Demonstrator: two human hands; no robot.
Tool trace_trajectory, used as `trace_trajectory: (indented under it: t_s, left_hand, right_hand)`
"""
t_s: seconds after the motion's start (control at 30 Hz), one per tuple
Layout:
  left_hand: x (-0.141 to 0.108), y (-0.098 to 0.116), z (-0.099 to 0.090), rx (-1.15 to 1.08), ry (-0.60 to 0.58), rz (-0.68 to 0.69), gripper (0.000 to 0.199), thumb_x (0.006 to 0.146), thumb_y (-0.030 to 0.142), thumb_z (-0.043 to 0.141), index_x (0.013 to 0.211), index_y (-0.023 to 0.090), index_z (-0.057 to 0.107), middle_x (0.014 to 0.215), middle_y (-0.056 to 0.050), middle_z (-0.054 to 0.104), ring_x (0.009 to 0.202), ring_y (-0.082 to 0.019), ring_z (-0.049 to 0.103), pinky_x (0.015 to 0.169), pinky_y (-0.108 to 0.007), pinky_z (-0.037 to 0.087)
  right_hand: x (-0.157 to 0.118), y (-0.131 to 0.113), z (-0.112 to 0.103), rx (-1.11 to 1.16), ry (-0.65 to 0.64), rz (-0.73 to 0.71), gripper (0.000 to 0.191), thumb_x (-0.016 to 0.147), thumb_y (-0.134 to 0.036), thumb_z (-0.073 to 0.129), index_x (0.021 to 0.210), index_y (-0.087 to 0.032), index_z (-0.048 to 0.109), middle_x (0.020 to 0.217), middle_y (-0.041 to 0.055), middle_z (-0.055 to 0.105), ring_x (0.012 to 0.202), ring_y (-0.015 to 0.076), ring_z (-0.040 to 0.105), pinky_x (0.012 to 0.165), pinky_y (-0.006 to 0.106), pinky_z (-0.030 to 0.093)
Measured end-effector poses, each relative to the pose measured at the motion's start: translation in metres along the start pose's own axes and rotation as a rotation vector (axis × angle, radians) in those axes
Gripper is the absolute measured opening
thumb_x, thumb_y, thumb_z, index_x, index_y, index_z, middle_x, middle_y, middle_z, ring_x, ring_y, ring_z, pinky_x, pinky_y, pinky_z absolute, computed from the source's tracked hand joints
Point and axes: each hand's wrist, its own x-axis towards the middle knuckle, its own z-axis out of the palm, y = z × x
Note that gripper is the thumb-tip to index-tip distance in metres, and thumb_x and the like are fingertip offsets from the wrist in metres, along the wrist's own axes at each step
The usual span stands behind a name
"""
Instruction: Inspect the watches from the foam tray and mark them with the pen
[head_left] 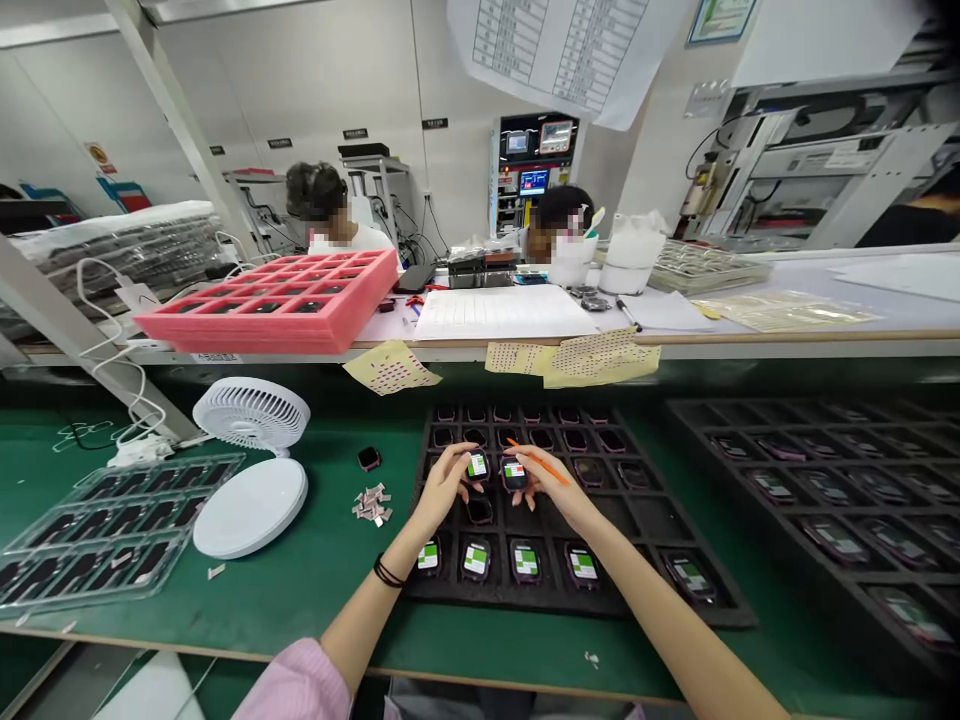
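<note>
nearest: front row of the black foam tray (652, 517). lit watches (475, 560) lie face up in it, one to a compartment, screens green and white. next row back, a dark watch (480, 510) sits just below my left fingers.

over the middle of the tray: my two hands. left hand (452, 472) pinches the left watch (477, 465) at its edges, screen lit white and green. right hand (546, 478) pinches the right watch (514, 472) beside it, the two apart; this screen has a red patch too. print too small to read. an orange pen (556, 474) slants across the right hand; which fingers hold it, i cannot tell.

handling, my judgement: grip by the rims only, no fingertip on glass. both screens at one tilt toward my eyes, so they compare easily. the pen's upper end lies near the right watch and could scratch it; better turned away. stay low over the foam, so a slip means a short, soft drop.

left of the tray: a pile of small tags (372, 503), easily knocked by an elbow.

farther: back-row watches (541, 439), dark; then the shelf, with a paper sheet (502, 312) and a pink foam tray (341, 325).
</note>
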Motion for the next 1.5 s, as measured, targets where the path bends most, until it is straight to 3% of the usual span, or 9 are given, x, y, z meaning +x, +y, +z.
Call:
trace_trajectory:
  t_s: [0.13, 0.33, 0.63, 0.9, 1.13, 1.5]
  left_hand:
    - [-0.0045, 0.0035, 0.0038, -0.018, -0.032, 0.062, 0.044, 0.08, 0.046, 0.058, 0.113, 0.017, 0.052, 0.088, -0.004, 0.06, 0.057, -0.01, 0.061, 0.041, -0.017, 0.039]
    - [-0.0063, 0.0043, 0.0061, 0.021, -0.035, 0.069, 0.042, 0.08, 0.043, 0.061, 0.111, 0.017, 0.051, 0.096, -0.006, 0.062, 0.057, -0.008, 0.058, 0.041, -0.016, 0.036]
    - [-0.0079, 0.0052, 0.0091, 0.066, -0.001, 0.087, 0.041, 0.077, 0.044, 0.065, 0.105, 0.017, 0.052, 0.096, -0.005, 0.06, 0.058, -0.007, 0.053, 0.049, -0.02, 0.044]
    - [-0.0075, 0.0055, 0.0077, 0.037, -0.018, 0.074, 0.039, 0.083, 0.047, 0.055, 0.108, 0.017, 0.053, 0.087, -0.003, 0.059, 0.053, -0.008, 0.055, 0.042, -0.019, 0.038]
    - [-0.0063, 0.0017, 0.0081, 0.013, -0.042, 0.069, 0.042, 0.08, 0.047, 0.06, 0.109, 0.018, 0.052, 0.098, -0.006, 0.06, 0.056, -0.008, 0.057, 0.043, -0.019, 0.038]
    - [-0.0069, 0.0031, 0.0069, 0.008, -0.035, 0.066, 0.041, 0.083, 0.049, 0.054, 0.109, 0.017, 0.053, 0.097, -0.005, 0.062, 0.056, -0.009, 0.057, 0.044, -0.02, 0.041]
  right_hand:
    - [-0.0034, 0.0029, -0.0007, 0.023, -0.06, -0.072, 0.037, 0.081, -0.039, 0.062, 0.113, -0.022, 0.053, 0.094, 0.0054, 0.062, 0.063, 0.0175, 0.069, 0.044, 0.024, 0.049]
    - [-0.0041, 0.0066, -0.0011, -0.003, -0.111, -0.12, 0.035, 0.085, -0.036, 0.058, 0.118, -0.024, 0.052, 0.109, 0.0095, 0.06, 0.067, 0.0169, 0.068, 0.047, 0.025, 0.051]
    - [-0.0052, 0.0061, 0.0, 0.02, -0.1, -0.123, 0.032, 0.087, -0.036, 0.056, 0.116, -0.023, 0.053, 0.095, 0.0061, 0.061, 0.065, 0.0176, 0.068, 0.048, 0.026, 0.051]
    - [-0.0062, 0.0027, 0.0012, -0.015, -0.059, -0.119, 0.032, 0.083, -0.036, 0.061, 0.112, -0.021, 0.054, 0.096, 0.006, 0.061, 0.061, 0.0161, 0.068, 0.046, 0.026, 0.049]
    - [-0.0056, 0.0025, 0.0016, 0.018, -0.044, -0.123, 0.03, 0.085, -0.039, 0.057, 0.109, -0.021, 0.055, 0.081, 0.0022, 0.061, 0.058, 0.0161, 0.066, 0.045, 0.026, 0.049]
    - [-0.006, 0.0022, 0.0015, 0.023, -0.051, -0.123, 0.03, 0.085, -0.04, 0.057, 0.11, -0.022, 0.055, 0.081, 0.0026, 0.061, 0.058, 0.0168, 0.066, 0.046, 0.027, 0.049]
